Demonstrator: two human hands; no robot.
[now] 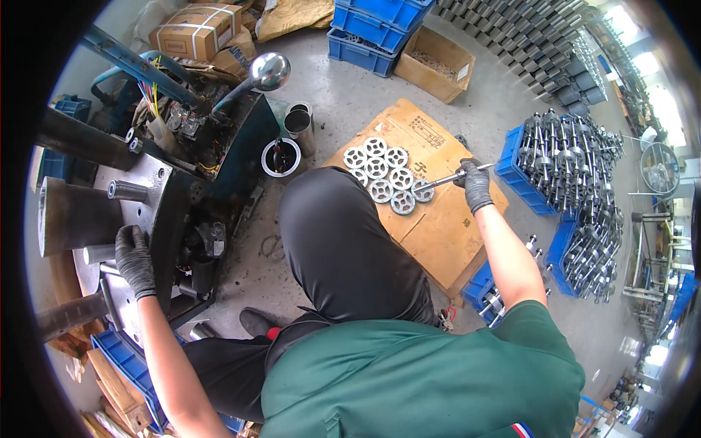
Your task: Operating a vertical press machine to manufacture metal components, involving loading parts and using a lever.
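Gripping a slender silver metal shaft, its tip over round, spoked grey metal discs on flat brown cardboard, the dark-gloved right hand could drop it if loosened; the matching left hand meets a grey metal cylinder, grip indiscernible.

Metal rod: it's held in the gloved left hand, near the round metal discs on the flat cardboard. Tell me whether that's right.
Wrong hand: the head view shows the metal rod in the gloved right hand, not the left hand. It is near the round metal discs on the flat cardboard, as you say.
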